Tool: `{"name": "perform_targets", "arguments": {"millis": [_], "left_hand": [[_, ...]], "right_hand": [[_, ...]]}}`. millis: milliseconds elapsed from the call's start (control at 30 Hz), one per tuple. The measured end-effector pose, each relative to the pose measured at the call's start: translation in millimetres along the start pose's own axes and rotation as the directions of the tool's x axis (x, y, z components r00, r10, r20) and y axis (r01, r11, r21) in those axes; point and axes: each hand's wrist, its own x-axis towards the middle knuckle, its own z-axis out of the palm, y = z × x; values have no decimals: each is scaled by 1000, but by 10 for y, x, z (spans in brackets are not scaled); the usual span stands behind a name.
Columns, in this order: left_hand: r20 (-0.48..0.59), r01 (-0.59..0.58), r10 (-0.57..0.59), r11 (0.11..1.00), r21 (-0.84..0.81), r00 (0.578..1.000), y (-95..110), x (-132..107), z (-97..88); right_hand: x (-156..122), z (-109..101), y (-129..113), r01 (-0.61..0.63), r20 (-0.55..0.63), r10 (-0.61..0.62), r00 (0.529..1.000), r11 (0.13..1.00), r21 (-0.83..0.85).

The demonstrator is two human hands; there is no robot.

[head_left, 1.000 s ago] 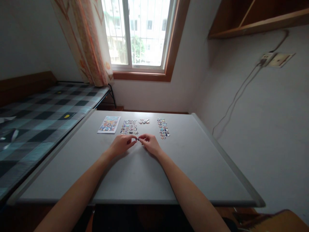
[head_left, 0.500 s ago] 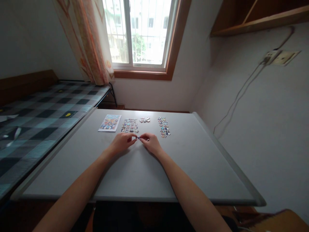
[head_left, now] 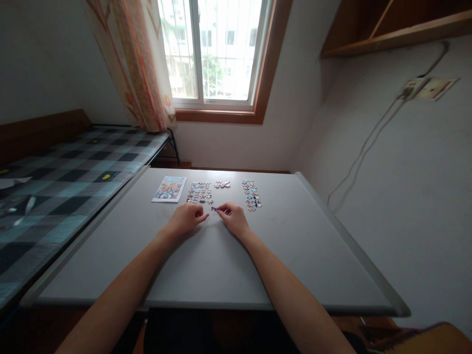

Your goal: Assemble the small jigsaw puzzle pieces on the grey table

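Note:
My right hand (head_left: 234, 216) pinches a small dark puzzle piece (head_left: 214, 209) between thumb and fingertips, just above or on the table. It may be two pieces joined; they are too small to tell. Just left of it, my left hand (head_left: 187, 217) is empty, its thumb held apart from its curled fingers. Beyond my left hand lie rows of loose puzzle pieces (head_left: 199, 192). A small heap of pieces (head_left: 222, 184) sits farther back, and a column of pieces (head_left: 251, 195) is beyond my right hand. The printed picture sheet (head_left: 169, 189) lies flat at the left.
The grey-white table (head_left: 295, 260) has raised side edges. A bed with a checked cover (head_left: 73, 182) stands along the left. Behind are a window (head_left: 224, 54) and a curtain (head_left: 136, 64); a cable (head_left: 363, 147) hangs from a socket on the right wall.
My left thumb and fingers have parted and come away from the puzzle piece. My right hand keeps its pinch on the piece and has shifted slightly to the right.

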Motion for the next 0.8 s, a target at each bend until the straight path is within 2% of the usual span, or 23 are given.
{"name": "perform_targets", "arguments": {"millis": [67, 233, 433, 800], "left_hand": [[22, 12, -13, 1000, 11, 1000, -1, -3, 10], [-23, 39, -40, 998, -50, 999, 0, 9, 58], [-49, 10, -14, 996, -83, 999, 35, 15, 71], [-26, -12, 10, 996, -84, 1000, 44, 5, 76]], "right_hand": [[2, -3, -2, 0, 7, 0, 1000, 1000, 4], [4, -1, 6, 5, 21, -5, 1000, 1000, 5], [-9, 16, 11, 44, 57, -43, 997, 999, -27], [-12, 11, 2, 65, 73, -62, 995, 997, -40]]}}
